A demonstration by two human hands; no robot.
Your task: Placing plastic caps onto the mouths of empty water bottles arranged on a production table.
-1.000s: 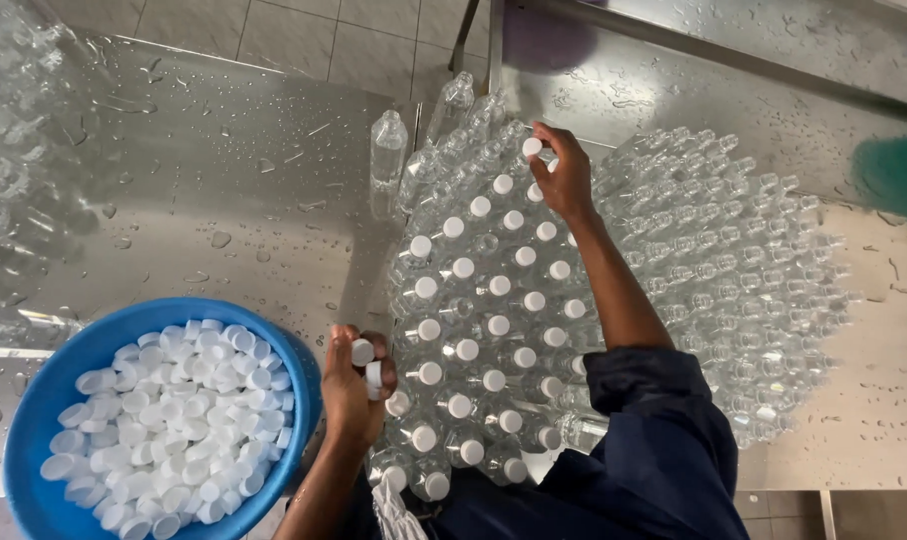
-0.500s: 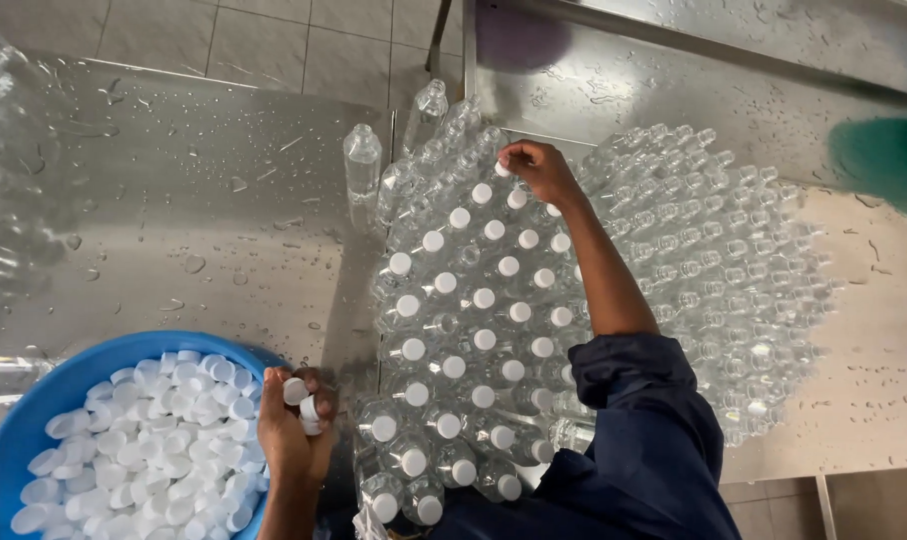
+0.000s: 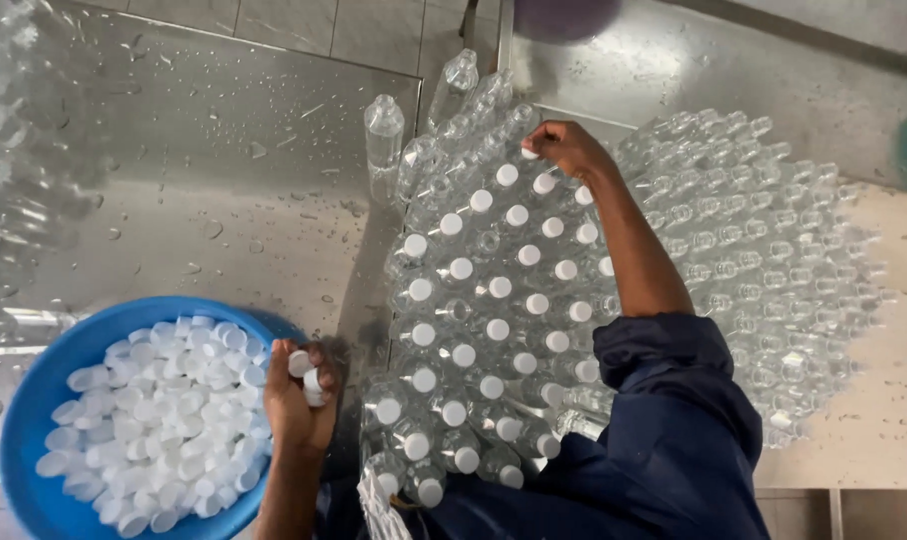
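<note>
My left hand (image 3: 296,398) hovers at the right rim of a blue basin (image 3: 34,420) full of white bottle caps (image 3: 154,420) and grips a few white caps in its fingers. My right hand (image 3: 569,148) reaches far across a dense cluster of clear plastic bottles (image 3: 494,300) and presses a white cap onto a bottle at the cluster's far edge. Many bottles near me wear white caps. The bottles further right (image 3: 764,260) stand uncapped.
A wet steel table (image 3: 194,170) dotted with droplets carries everything. One uncapped bottle (image 3: 384,140) stands apart at the left of the cluster. More clear bottles (image 3: 14,150) blur at the far left. My dark blue sleeve (image 3: 674,420) covers the near bottles.
My left hand has dropped from beside the bottles to the basin's rim, still gripping caps. My right hand has shifted slightly along the cluster's far edge onto another bottle.
</note>
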